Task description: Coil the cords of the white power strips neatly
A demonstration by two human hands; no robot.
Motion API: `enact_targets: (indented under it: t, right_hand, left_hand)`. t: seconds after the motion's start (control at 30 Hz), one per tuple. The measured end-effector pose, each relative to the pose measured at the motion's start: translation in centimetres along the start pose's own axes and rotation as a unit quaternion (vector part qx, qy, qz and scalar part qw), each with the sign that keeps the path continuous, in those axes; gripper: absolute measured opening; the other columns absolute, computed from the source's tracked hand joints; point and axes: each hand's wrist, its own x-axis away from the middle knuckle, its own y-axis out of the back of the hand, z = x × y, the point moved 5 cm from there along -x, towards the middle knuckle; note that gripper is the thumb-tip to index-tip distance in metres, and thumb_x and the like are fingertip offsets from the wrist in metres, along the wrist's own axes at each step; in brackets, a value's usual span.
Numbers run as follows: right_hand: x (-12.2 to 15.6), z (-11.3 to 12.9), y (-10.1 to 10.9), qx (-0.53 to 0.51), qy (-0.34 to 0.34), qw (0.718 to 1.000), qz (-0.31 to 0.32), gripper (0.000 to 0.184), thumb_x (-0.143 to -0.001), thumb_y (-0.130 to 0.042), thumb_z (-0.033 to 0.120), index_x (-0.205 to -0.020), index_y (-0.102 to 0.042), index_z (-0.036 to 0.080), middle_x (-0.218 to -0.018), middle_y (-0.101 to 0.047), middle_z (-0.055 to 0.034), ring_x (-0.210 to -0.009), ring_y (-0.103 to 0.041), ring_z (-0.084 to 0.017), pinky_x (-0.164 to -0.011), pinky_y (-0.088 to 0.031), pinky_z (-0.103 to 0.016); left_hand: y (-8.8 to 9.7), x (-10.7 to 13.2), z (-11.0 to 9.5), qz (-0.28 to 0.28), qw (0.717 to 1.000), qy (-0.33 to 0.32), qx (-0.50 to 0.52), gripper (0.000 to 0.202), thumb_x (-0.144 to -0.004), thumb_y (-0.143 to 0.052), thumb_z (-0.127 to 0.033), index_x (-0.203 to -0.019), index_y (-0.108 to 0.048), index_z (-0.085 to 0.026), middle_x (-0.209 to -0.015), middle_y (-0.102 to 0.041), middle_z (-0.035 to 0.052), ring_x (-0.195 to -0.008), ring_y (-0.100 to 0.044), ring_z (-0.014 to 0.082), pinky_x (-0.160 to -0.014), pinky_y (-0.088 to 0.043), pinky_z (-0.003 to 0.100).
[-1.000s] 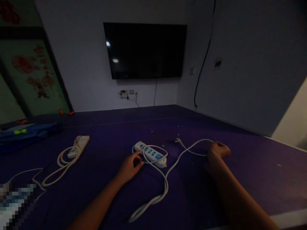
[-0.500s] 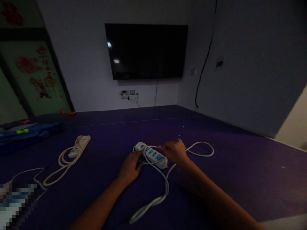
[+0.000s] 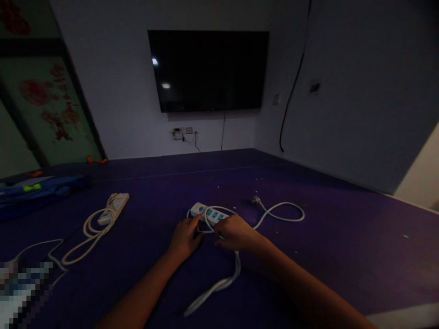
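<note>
One cream power strip (image 3: 119, 204): lying at the left of the frame, its cream cord (image 3: 101, 234) coiling over its near end, well apart from our hands.
Left hand (image 3: 185, 235): resting in the middle of the frame; fingertips are touching the white strip's left part, but we cannot tell whether they are closing on plastic or cord.
White power strip (image 3: 212, 214): lying slantwise at the frame's centre, sockets facing up; we are judging it light, stiff and smooth, offering its long sides as the best hold.
White cord (image 3: 237, 264): looping over that strip and trailing doubled toward the bottom centre; probably springy, favouring a pinch on both strands.
Right hand (image 3: 236, 232): covering the strip's right end, fingers curling; its grip is hiding from us.
Plug (image 3: 255, 200): sitting right of centre, probably hard, best being held by its body.
</note>
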Motion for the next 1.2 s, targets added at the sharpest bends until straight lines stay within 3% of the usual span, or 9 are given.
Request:
enact_targets:
  t: [0.13, 0.27, 0.43, 0.57, 0.67, 0.73, 0.9, 1.03, 1.2]
  right_hand:
    - [0.1, -0.8, 0.3, -0.013, -0.025, 0.999, -0.041, 0.020, -0.075, -0.053, 0.019, -0.092, -0.063, 0.022, -0.080, -0.069, -0.0016, -0.067, -0.062, -0.014, -0.055, -0.035, -0.022]
    - [0.6, -2.8, 1.9, -0.037, -0.134, 0.970, -0.197, 0.024, -0.080, -0.045, 0.018, -0.094, -0.064, 0.022, -0.086, -0.069, -0.0031, -0.071, -0.062, -0.014, -0.060, -0.039, -0.022]
    - [3.9, -7.9, 4.3, -0.076, -0.327, 0.840, -0.427, 0.026, -0.082, -0.044, 0.030, -0.092, -0.065, 0.018, -0.075, -0.067, -0.0050, -0.062, -0.059, -0.016, -0.059, -0.040, -0.025]
    - [7.3, -12.3, 4.5, -0.121, -0.429, 0.733, -0.513, 0.033, -0.080, -0.045, 0.035, -0.096, -0.064, 0.013, -0.077, -0.068, -0.0084, -0.061, -0.059, -0.018, -0.058, -0.041, -0.027]
    - [9.4, -14.9, 4.1, -0.131, -0.468, 0.691, -0.535, 0.031, -0.077, -0.046, 0.030, -0.096, -0.064, 0.014, -0.079, -0.069, -0.0087, -0.069, -0.062, -0.020, -0.063, -0.043, -0.028]
    - [10.1, -16.2, 3.9, -0.133, -0.473, 0.701, -0.516, 0.030, -0.075, -0.045, 0.027, -0.095, -0.065, 0.015, -0.081, -0.069, -0.0077, -0.072, -0.063, -0.020, -0.066, -0.044, -0.029]
    - [9.5, -18.6, 2.8, -0.192, -0.426, 0.787, -0.404, 0.027, -0.074, -0.048, 0.026, -0.091, -0.066, 0.015, -0.076, -0.070, -0.0068, -0.072, -0.064, -0.019, -0.065, -0.045, -0.028]
    - [9.3, -19.2, 2.0, -0.192, -0.424, 0.812, -0.353, 0.026, -0.074, -0.047, 0.024, -0.090, -0.066, 0.015, -0.074, -0.070, -0.0065, -0.069, -0.064, -0.018, -0.062, -0.044, -0.027]
    - [9.6, -18.7, 2.4, -0.115, -0.460, 0.817, -0.329, 0.029, -0.075, -0.044, 0.020, -0.092, -0.067, 0.018, -0.080, -0.071, -0.0063, -0.069, -0.064, -0.019, -0.058, -0.040, -0.026]
  left_hand:
    - [1.2, 0.0, -0.1, -0.038, 0.998, 0.020, -0.044, 0.043, -0.085, -0.046, -0.034, -0.126, -0.047, -0.022, -0.087, -0.064, 0.0068, -0.084, -0.058, 0.0221, -0.077, -0.040, 0.035]
    - [2.6, -0.1, 0.1, -0.097, 0.988, 0.065, -0.099, 0.038, -0.088, -0.041, -0.035, -0.122, -0.049, -0.019, -0.088, -0.065, 0.0087, -0.087, -0.058, 0.0235, -0.079, -0.041, 0.036]
    - [3.9, 0.0, 0.5, -0.161, 0.973, 0.112, -0.118, 0.032, -0.087, -0.040, -0.030, -0.113, -0.055, -0.017, -0.097, -0.065, 0.0124, -0.092, -0.060, 0.0252, -0.080, -0.043, 0.037]
    - [5.3, 0.3, 1.3, -0.252, 0.957, 0.128, -0.062, 0.030, -0.088, -0.038, -0.032, -0.106, -0.057, -0.018, -0.095, -0.065, 0.0109, -0.090, -0.061, 0.0238, -0.079, -0.045, 0.036]
    - [6.3, 0.5, 2.8, -0.316, 0.934, 0.164, -0.003, 0.029, -0.087, -0.039, -0.034, -0.103, -0.056, -0.017, -0.092, -0.065, 0.0096, -0.084, -0.062, 0.0227, -0.075, -0.047, 0.035]
    - [6.8, 0.7, 3.9, -0.349, 0.918, 0.189, 0.029, 0.029, -0.086, -0.040, -0.036, -0.101, -0.056, -0.017, -0.089, -0.064, 0.0089, -0.080, -0.062, 0.0223, -0.072, -0.047, 0.035]
    - [7.5, 1.1, 5.3, -0.402, 0.888, 0.209, 0.080, 0.028, -0.084, -0.042, -0.037, -0.098, -0.055, -0.017, -0.087, -0.062, 0.0086, -0.080, -0.060, 0.0218, -0.074, -0.048, 0.035]
    - [7.6, 1.3, 3.9, -0.406, 0.891, 0.174, 0.104, 0.031, -0.084, -0.042, -0.039, -0.102, -0.054, -0.016, -0.092, -0.062, 0.0091, -0.084, -0.060, 0.0209, -0.076, -0.047, 0.034]
    - [6.9, 1.4, 0.9, -0.356, 0.927, 0.087, 0.085, 0.031, -0.084, -0.043, -0.040, -0.100, -0.057, -0.017, -0.088, -0.063, 0.0076, -0.080, -0.060, 0.0194, -0.075, -0.048, 0.033]
